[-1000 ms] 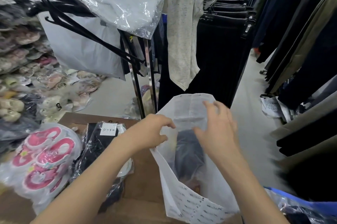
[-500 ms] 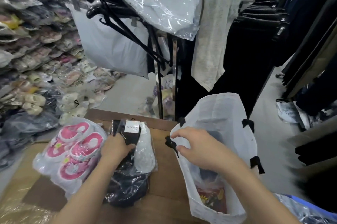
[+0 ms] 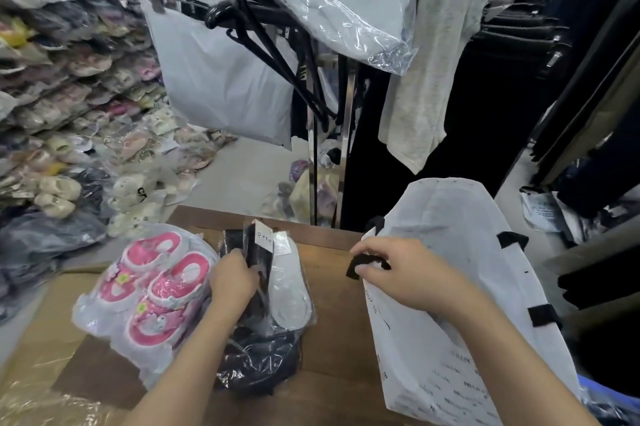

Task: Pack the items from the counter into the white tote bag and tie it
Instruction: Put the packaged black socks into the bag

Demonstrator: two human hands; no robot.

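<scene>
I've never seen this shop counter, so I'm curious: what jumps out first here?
The bright pink sandals in clear wrap, at the left of the counter, draw the eye first. Next comes the white tote bag standing open at right, its rim pinched by the right hand. Between them the left hand grips a sock packet.

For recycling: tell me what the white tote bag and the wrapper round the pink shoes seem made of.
The white tote bag: probably matte non-woven fabric, from its dull, softly creased surface; paper is possible. The wrapper: clear glossy plastic film, crinkled and glaring, with the pink shoes showing through.
</scene>
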